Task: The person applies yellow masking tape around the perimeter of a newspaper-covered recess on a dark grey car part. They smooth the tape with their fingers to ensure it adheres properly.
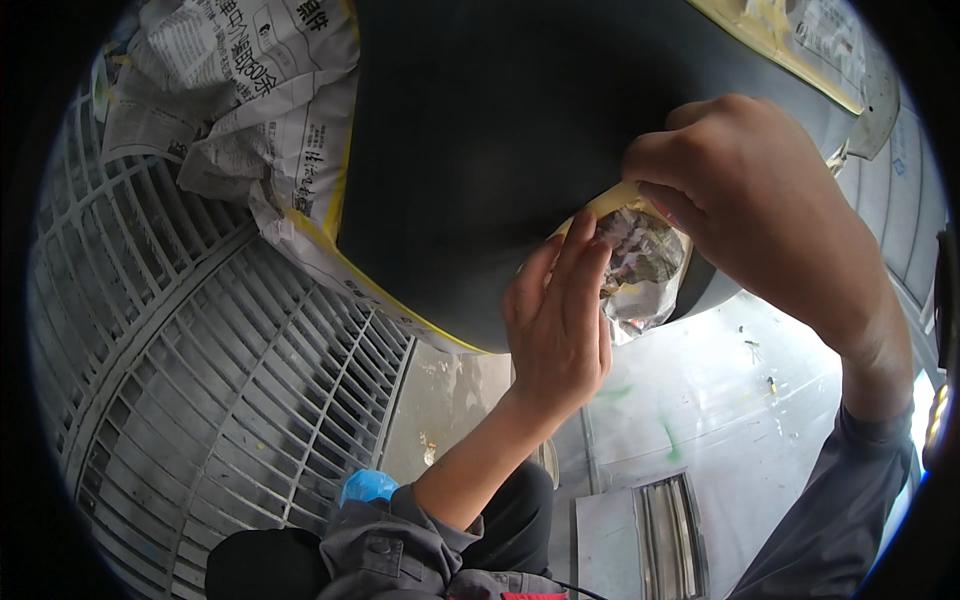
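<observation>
A large, smooth, dark grey curved panel [470, 140] fills the upper middle. Near its lower right edge, crumpled newspaper [642, 250] fills a rounded recess, with a strip of yellow masking tape [610, 200] along the rim. My right hand [740, 185] is closed in a pinch at the upper end of that strip; something small and red shows by its fingers. My left hand [562, 315] lies with fingers stretched out at the strip's lower end, touching the tape and the panel beside the newspaper.
Printed newspaper [270, 100] edged with yellow tape covers the panel's left side. Taped covering [800, 40] also lines the upper right edge. Below left is a metal floor grating [220, 370]. A blue plastic item [368, 486] lies near my left sleeve, and a slotted metal piece [668, 535] is low down.
</observation>
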Motion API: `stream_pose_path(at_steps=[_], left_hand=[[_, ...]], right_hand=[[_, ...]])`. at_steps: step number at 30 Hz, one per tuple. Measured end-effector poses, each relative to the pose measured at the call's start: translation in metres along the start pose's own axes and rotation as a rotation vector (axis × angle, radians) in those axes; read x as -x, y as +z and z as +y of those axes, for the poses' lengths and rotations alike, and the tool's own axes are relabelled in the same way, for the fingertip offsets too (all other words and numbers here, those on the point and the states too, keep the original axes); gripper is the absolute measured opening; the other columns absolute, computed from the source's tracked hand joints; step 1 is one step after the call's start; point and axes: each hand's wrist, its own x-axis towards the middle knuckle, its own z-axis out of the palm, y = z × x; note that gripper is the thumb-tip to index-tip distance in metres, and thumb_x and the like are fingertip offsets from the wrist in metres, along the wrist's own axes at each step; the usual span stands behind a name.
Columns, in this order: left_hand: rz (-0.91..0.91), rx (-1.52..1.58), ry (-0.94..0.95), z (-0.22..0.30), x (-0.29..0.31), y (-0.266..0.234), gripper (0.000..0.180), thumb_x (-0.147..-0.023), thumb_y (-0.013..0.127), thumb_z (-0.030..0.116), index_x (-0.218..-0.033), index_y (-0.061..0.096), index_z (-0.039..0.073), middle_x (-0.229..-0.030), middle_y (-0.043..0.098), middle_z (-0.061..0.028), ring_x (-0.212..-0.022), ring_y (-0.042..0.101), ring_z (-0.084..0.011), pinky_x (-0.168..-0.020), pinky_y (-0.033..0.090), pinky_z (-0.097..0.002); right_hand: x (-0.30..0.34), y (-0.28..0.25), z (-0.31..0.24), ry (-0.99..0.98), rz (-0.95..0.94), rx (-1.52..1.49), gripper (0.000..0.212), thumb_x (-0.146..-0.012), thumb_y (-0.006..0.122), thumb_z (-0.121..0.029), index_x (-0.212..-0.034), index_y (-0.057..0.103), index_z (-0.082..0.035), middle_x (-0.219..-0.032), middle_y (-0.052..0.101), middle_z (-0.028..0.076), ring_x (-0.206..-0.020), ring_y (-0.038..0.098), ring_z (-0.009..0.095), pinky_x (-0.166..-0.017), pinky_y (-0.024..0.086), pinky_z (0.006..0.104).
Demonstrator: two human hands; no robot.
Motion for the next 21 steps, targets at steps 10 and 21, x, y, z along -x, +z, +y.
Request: stream_pose_path(at_steps=[10,21], left_hand=[[0.004,-0.031,0.017,0.0,-0.003,0.0,0.058,-0.1,0.062,-0.002,-0.157,0.056,0.001,-0.165,0.062,-0.0204,-0.137,0.059,-0.0334,-0.117,0.043,-0.0448],[0.104,-0.082,0.026,-0.008,-0.014,-0.003,0.051,-0.1,0.072,0.009,-0.15,0.066,-0.001,-0.13,0.072,-0.0172,-0.126,0.061,-0.0319,-0.101,0.048,-0.0467]], right_hand=[[0.009,-0.011,0.012,-0.063,-0.132,0.068,0.019,-0.09,0.087,-0.01,-0.109,0.09,-0.013,-0.088,0.082,0.009,-0.08,0.08,0.026,-0.069,0.059,0.0392],[0.01,-0.008,-0.001,0.017,-0.161,0.189,0.029,-0.088,0.088,-0.01,-0.115,0.09,-0.017,-0.092,0.08,0.007,-0.076,0.076,0.023,-0.066,0.057,0.0379]])
